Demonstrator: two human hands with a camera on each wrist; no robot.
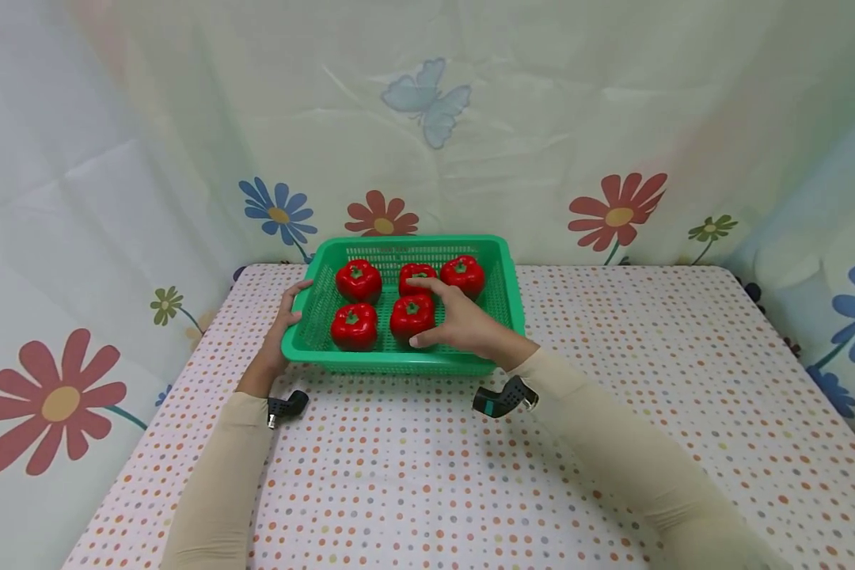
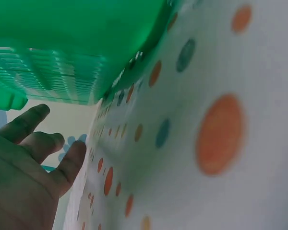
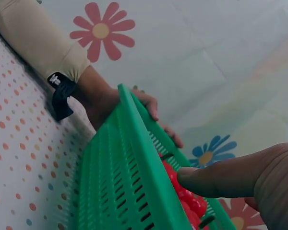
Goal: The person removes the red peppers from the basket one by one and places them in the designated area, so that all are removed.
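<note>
A green plastic basket (image 1: 399,362) stands on the table with several red bell peppers inside, among them a front-left pepper (image 1: 354,328) and a back-right pepper (image 1: 463,275). My left hand (image 1: 279,328) rests at the basket's left rim, fingers extended; its fingers (image 2: 26,125) also show beside the basket wall in the left wrist view. Over the basket reaches my right hand (image 1: 463,318), thumb and fingers spread around the front-middle pepper (image 1: 411,315). In the right wrist view its straight thumb (image 3: 225,175) is near the peppers; whether it touches one I cannot tell.
A dotted cloth (image 1: 399,467) covers the table. Behind the basket hangs a flowered curtain (image 1: 513,158), close to its back rim. Each wrist carries a small black camera, such as the right one (image 1: 502,397).
</note>
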